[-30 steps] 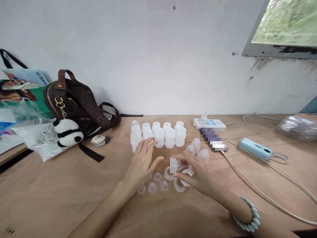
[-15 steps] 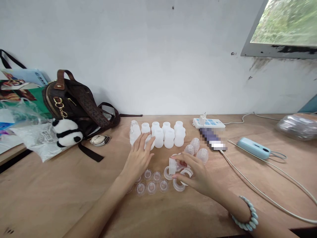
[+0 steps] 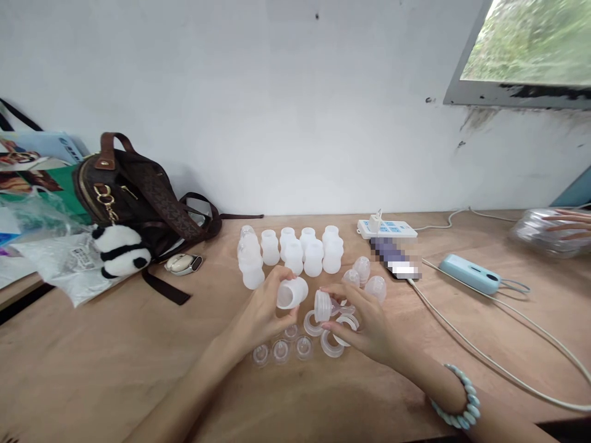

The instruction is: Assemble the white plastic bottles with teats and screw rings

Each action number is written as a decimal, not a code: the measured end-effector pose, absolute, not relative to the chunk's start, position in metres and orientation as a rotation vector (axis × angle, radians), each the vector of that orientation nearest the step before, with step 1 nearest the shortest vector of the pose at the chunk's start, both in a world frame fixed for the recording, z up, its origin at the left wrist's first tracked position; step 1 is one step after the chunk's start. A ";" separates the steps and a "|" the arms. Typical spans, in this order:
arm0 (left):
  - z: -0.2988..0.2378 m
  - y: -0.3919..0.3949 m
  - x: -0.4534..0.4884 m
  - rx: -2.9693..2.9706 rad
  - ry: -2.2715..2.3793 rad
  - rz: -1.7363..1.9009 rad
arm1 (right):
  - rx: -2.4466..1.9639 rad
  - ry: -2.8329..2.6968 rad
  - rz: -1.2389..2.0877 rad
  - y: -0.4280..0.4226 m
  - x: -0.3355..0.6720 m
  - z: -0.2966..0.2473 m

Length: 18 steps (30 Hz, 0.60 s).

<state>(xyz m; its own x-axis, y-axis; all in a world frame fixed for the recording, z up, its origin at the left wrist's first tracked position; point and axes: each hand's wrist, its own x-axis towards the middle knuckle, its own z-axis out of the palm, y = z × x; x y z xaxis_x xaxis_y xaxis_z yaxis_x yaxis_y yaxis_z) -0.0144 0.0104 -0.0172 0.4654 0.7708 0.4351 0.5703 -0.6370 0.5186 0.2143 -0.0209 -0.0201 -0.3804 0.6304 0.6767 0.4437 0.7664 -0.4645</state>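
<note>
While the left hand (image 3: 264, 309) is gripping a bottle (image 3: 298, 291), the right hand (image 3: 369, 320) is pinching a white ring (image 3: 322, 306)

Left fingers (image 3: 278, 275) are curling around the tilted bottle, the ring hovering just right. Upright bottles (image 3: 313, 257) are standing far; clear pieces (image 3: 281, 351) are lying near.

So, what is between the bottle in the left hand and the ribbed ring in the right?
Nothing: the head view shows a narrow gap separating bottle from ring, with table behind.

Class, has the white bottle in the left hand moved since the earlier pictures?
Yes: judged against the power strip, the white bottle in the left hand has come away from the wall and slightly right.
</note>
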 end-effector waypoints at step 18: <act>-0.006 0.003 -0.016 2.436 1.033 0.880 | -0.756 -1.944 0.228 -0.021 0.216 -0.022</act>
<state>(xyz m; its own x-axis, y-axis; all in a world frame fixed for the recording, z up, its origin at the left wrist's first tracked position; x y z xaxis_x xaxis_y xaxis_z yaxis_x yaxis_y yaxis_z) -0.0158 0.0033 -0.0056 0.5410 0.7362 0.4066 0.5179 -0.6726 0.5287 0.2159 -0.0208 -0.0221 -0.3081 0.5955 0.7419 0.4081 0.7872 -0.4624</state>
